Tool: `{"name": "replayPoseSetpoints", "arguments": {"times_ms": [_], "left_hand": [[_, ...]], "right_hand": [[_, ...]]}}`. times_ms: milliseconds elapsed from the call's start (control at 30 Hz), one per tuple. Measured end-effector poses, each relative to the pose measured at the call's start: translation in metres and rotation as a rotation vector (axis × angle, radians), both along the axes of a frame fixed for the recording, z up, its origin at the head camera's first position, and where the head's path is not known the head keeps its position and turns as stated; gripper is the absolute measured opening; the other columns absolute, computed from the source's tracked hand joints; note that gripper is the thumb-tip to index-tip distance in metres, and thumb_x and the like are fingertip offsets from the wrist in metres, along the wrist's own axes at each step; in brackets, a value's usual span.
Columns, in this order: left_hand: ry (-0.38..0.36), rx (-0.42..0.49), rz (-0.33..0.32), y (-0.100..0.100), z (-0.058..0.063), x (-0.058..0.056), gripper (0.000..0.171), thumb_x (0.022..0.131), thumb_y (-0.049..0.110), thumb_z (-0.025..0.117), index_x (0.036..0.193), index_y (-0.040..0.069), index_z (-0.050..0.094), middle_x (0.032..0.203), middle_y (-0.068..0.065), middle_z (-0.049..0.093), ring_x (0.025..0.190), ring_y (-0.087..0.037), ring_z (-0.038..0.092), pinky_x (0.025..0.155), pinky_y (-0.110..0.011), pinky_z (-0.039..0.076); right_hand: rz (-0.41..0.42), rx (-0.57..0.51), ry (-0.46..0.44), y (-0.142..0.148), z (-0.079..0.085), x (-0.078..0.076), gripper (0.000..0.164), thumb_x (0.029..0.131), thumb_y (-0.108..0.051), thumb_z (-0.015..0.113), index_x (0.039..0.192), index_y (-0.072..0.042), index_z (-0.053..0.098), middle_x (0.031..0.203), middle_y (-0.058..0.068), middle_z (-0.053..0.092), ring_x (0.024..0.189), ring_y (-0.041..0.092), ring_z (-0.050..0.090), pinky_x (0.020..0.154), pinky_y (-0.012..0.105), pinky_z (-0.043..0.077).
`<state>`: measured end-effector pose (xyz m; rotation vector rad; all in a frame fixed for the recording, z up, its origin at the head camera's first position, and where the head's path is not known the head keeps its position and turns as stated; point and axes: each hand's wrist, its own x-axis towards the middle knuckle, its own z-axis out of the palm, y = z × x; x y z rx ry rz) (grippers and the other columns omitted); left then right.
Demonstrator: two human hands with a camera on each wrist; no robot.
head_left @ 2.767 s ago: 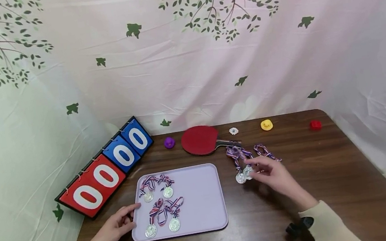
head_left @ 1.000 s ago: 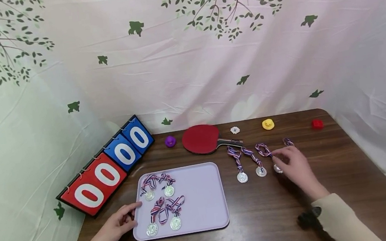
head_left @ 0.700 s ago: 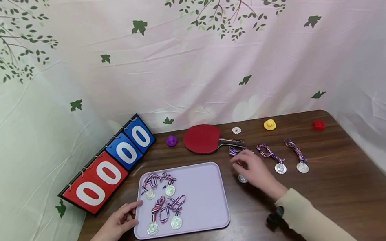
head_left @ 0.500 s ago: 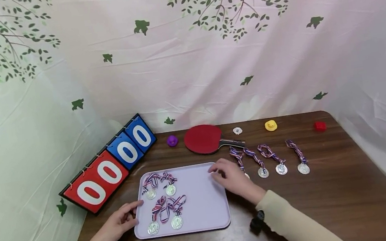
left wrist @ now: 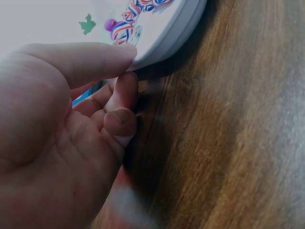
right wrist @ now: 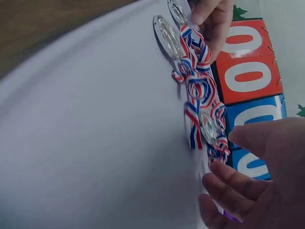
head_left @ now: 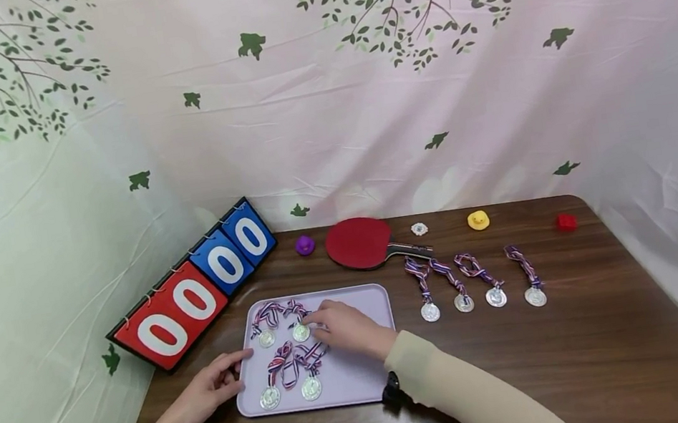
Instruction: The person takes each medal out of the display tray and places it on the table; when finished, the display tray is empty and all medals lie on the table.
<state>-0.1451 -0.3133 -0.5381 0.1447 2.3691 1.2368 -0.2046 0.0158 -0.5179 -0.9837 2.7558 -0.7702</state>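
Note:
Several silver medals with striped red, white and blue ribbons lie on the left half of a pale lilac tray (head_left: 370,388). My left hand (head_left: 208,389) pinches the tray's left rim; in the left wrist view its thumb (left wrist: 95,59) lies along the rim with the fingers curled below. My right hand (head_left: 350,327) reaches over the tray, fingertips right at the upper right medal (head_left: 301,332). In the right wrist view the right thumb and fingers (right wrist: 233,179) are spread apart beside the ribbons. Several more medals, one of them a silver medal (head_left: 430,311), lie in a row right of the tray.
A flip scoreboard (head_left: 194,290) stands at the back left, all zeros. Along the back are a purple duck (head_left: 305,245), a red table tennis paddle (head_left: 359,243), a small white piece (head_left: 419,228), a yellow duck (head_left: 478,220) and a red block (head_left: 566,221). Cloth walls close behind.
My right hand let go of a medal in the right-hand row, passed left along that row and came over the tray to its upper right medal. My left hand has stayed at the rim.

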Motion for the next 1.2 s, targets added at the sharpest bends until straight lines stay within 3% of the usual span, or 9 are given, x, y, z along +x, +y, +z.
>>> {"name": "replayPoseSetpoints", "arguments": {"times_ms": [233,500,700,833,1067,1200], "left_hand": [[0.003,-0.016,0.000,0.000,0.001,0.002,0.052,0.088,0.024,0.069,0.136,0.033,0.051,0.112,-0.008,0.048,0.093,-0.025,0.048,0.070,-0.028,0.045],[0.004,-0.018,-0.005,0.002,0.000,0.002,0.052,0.089,0.025,0.067,0.137,0.032,0.050,0.113,-0.009,0.047,0.093,-0.025,0.048,0.070,-0.028,0.045],[-0.011,-0.024,0.011,0.002,0.000,0.001,0.051,0.088,0.025,0.068,0.136,0.033,0.051,0.113,-0.009,0.047,0.093,-0.025,0.047,0.068,-0.029,0.044],[-0.016,-0.019,0.008,0.002,0.000,0.001,0.051,0.088,0.025,0.068,0.136,0.033,0.051,0.113,-0.009,0.047,0.092,-0.026,0.047,0.068,-0.029,0.044],[-0.012,-0.020,0.005,0.002,0.001,0.001,0.051,0.088,0.026,0.068,0.136,0.032,0.051,0.111,-0.009,0.047,0.091,-0.025,0.047,0.068,-0.029,0.043],[-0.015,-0.018,0.005,0.002,0.001,0.001,0.051,0.088,0.027,0.068,0.136,0.032,0.051,0.111,-0.009,0.047,0.091,-0.025,0.048,0.067,-0.029,0.043]], "right_hand": [[-0.023,0.109,0.030,-0.024,-0.007,-0.002,0.037,0.094,-0.032,0.059,0.132,-0.030,0.058,0.096,0.001,0.053,0.081,0.011,0.046,0.070,0.025,0.040],[-0.089,0.100,0.085,-0.031,-0.011,-0.002,0.026,0.091,-0.029,0.065,0.117,-0.026,0.069,0.092,-0.001,0.053,0.082,0.011,0.047,0.070,0.026,0.041],[-0.120,0.080,0.106,-0.028,-0.015,-0.005,0.025,0.086,-0.025,0.072,0.110,-0.024,0.072,0.096,-0.001,0.060,0.086,0.013,0.055,0.075,0.028,0.046],[-0.136,0.042,0.069,-0.025,-0.014,-0.006,0.026,0.083,-0.020,0.075,0.108,-0.023,0.071,0.096,-0.001,0.061,0.086,0.013,0.056,0.077,0.029,0.047],[-0.120,-0.036,-0.016,-0.016,-0.013,-0.009,0.019,0.081,-0.010,0.073,0.094,-0.021,0.064,0.091,-0.002,0.052,0.081,0.011,0.048,0.074,0.027,0.044],[-0.083,-0.082,-0.055,-0.009,-0.012,-0.010,0.017,0.081,-0.007,0.073,0.094,-0.017,0.068,0.092,-0.002,0.059,0.082,0.009,0.050,0.076,0.025,0.044]]}}
